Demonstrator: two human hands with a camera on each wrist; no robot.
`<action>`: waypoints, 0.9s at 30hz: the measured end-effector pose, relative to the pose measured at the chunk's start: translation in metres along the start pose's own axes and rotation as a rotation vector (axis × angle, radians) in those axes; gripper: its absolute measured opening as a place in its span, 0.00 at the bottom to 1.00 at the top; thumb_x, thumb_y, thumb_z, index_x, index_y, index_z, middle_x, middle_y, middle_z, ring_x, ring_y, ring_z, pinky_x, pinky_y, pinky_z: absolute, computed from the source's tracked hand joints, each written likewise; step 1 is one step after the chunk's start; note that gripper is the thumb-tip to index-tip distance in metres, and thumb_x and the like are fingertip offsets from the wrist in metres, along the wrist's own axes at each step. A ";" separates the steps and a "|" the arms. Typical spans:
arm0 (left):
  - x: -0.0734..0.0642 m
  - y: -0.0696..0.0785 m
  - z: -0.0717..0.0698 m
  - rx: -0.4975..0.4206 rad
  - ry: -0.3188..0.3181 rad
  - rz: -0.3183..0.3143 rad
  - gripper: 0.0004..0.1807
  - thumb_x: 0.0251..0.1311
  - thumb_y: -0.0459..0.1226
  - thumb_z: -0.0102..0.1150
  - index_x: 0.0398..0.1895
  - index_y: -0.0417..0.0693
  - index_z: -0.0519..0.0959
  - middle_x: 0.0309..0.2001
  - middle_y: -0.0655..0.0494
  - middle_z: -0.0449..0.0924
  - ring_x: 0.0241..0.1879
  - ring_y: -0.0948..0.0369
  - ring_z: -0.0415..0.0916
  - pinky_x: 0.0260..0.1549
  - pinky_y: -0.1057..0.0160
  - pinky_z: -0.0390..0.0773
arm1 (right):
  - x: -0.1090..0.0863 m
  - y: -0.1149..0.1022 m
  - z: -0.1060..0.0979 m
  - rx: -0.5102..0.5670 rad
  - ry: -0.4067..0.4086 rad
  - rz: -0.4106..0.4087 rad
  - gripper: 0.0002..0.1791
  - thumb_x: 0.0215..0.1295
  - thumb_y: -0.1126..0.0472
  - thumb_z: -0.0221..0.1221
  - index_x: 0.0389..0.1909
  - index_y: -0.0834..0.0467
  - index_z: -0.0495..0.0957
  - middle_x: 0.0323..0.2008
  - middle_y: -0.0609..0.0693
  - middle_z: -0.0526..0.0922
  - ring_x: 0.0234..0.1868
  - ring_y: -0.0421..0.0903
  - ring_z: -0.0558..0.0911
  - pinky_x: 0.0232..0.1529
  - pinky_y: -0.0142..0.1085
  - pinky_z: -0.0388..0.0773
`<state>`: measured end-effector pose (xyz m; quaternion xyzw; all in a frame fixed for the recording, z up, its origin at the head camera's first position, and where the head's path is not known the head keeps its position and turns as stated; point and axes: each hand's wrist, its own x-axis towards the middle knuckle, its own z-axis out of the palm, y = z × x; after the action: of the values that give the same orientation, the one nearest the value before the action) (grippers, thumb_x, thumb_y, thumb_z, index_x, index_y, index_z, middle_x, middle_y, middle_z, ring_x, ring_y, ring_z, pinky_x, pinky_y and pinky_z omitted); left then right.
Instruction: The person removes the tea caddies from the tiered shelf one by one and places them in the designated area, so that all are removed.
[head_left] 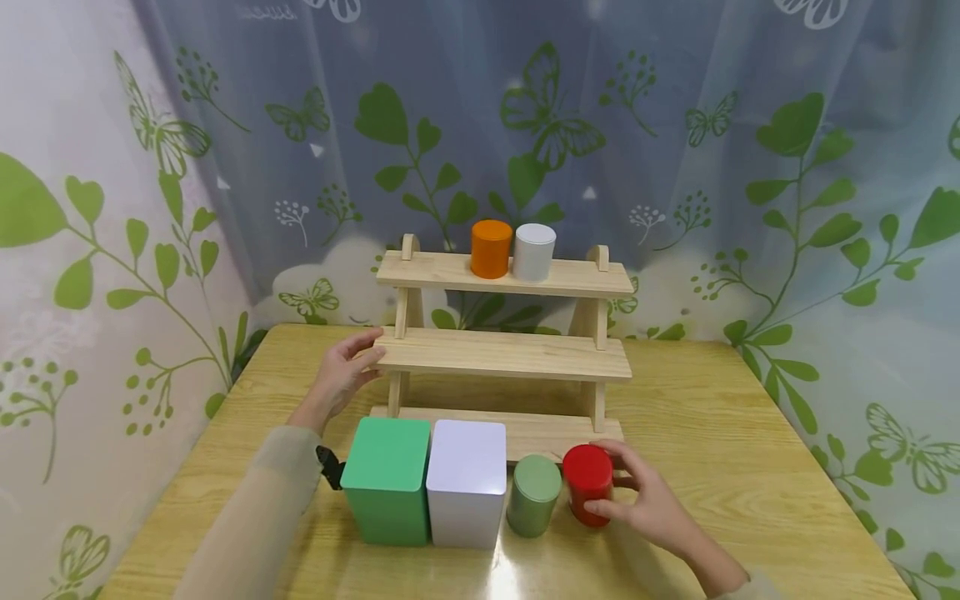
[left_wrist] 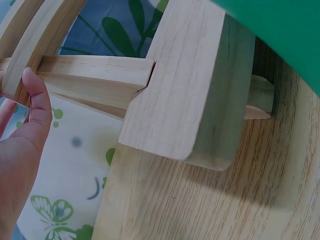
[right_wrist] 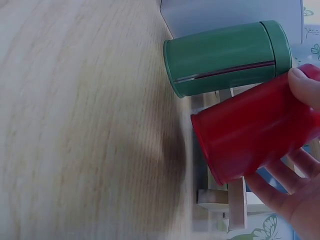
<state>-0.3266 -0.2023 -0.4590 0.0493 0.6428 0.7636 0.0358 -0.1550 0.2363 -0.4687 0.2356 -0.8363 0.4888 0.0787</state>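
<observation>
My right hand (head_left: 655,508) grips a red cylindrical tin (head_left: 588,483), thumb on the near side and fingers round the far side. In the right wrist view the red tin (right_wrist: 250,130) leans at an angle beside a green tin (right_wrist: 225,57). That tin, sage green from above, stands left of the red one. With thumb and fingers, my left hand (head_left: 345,371) holds the left end of the middle board of a three-tier wooden display shelf (head_left: 502,354). The left wrist view shows the left hand (left_wrist: 25,135) pinching the board's end.
An orange tin (head_left: 491,250) and a white tin (head_left: 534,252) stand on the top tier. In front of the bottom tier, a green box (head_left: 388,492) and a white box (head_left: 468,492) stand side by side on the wooden table (head_left: 720,417). A patterned curtain (head_left: 465,125) hangs behind.
</observation>
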 end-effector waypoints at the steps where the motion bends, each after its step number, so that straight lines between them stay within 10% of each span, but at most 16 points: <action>1: 0.000 0.000 0.000 0.000 0.001 -0.002 0.29 0.60 0.38 0.60 0.65 0.42 0.66 0.59 0.50 0.63 0.46 0.59 0.71 0.37 0.64 0.79 | -0.001 0.000 0.000 0.008 -0.009 0.002 0.37 0.44 0.66 0.72 0.58 0.60 0.68 0.45 0.52 0.78 0.44 0.39 0.76 0.39 0.38 0.78; 27: -0.002 0.004 0.002 -0.008 0.015 -0.024 0.28 0.60 0.36 0.59 0.64 0.41 0.66 0.59 0.50 0.63 0.44 0.60 0.72 0.40 0.60 0.78 | -0.017 0.021 0.006 0.192 -0.070 0.016 0.37 0.45 0.68 0.71 0.56 0.64 0.63 0.46 0.58 0.76 0.43 0.41 0.79 0.40 0.40 0.79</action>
<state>-0.3243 -0.2009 -0.4549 0.0360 0.6403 0.7662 0.0404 -0.1496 0.2447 -0.4939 0.2522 -0.7898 0.5586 0.0227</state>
